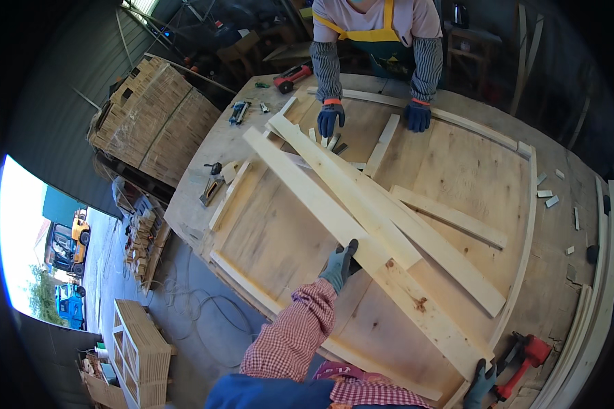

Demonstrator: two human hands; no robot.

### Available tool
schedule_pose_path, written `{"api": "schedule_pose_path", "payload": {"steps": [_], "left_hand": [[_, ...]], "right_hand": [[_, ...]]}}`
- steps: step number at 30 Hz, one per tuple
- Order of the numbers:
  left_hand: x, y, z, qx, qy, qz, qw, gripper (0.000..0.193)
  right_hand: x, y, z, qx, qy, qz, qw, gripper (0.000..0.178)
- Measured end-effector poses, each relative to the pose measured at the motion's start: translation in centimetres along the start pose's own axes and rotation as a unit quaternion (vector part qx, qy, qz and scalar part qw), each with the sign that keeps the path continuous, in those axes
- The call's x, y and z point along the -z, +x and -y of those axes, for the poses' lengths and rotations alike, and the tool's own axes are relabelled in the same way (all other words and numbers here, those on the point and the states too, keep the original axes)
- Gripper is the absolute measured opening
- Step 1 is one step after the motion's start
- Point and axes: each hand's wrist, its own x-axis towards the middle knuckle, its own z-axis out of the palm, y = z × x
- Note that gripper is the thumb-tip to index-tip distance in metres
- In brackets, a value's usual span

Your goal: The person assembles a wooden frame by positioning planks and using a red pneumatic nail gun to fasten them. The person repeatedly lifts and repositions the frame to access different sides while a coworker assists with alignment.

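Observation:
A long pale wooden board (307, 194) slants across the framed plywood worktop, with knots near its closer end. My left hand (338, 267), in a grey-green glove with dark fingertips, is closed on its near edge at mid-length. At the board's near right end my right hand (481, 386) grips the corner, its thumb on the upper side; some fingers are hidden underneath. Two more long boards lie beyond it, a middle board (361, 204) and a farther board (457, 266). A shorter strip (450, 217) rests on the plywood (471, 170) behind them.
Across the table a co-worker's gloved hands (416, 116) hover near the far frame strip (471, 125). A red power tool (525, 365) lies right of my right hand, another red tool (293, 77) at the far edge. Small wood offcuts (551, 201) dot the right side; stacked timber (157, 123) stands left.

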Motion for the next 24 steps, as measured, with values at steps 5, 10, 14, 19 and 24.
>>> {"api": "schedule_pose_path", "payload": {"steps": [5, 10, 14, 19, 24], "left_hand": [[3.8, -3.0, 2.8, -0.009, 0.005, -0.031, 0.999, 0.045], [5.0, -9.0, 7.4, -0.037, -0.088, -0.09, 0.991, 0.039], [9.3, -11.8, 11.4, -0.01, -0.133, -0.152, 0.979, 0.036], [13.2, -13.4, 13.4, 0.037, -0.066, -0.178, 0.981, 0.04], [16.9, -17.2, 16.3, 0.048, -0.083, -0.173, 0.98, 0.046]], "right_hand": [[-0.5, 5.5, -0.5, -0.137, 0.032, 0.117, 0.983, 0.037], [2.0, 7.5, -6.2, -0.134, -0.003, 0.103, 0.986, 0.031], [2.8, 5.5, -8.0, -0.062, -0.016, 0.105, 0.992, 0.032], [2.9, -1.4, -8.8, -0.02, -0.112, 0.105, 0.988, 0.032], [4.1, -3.7, -10.2, -0.033, -0.1, 0.094, 0.99, 0.035]]}}
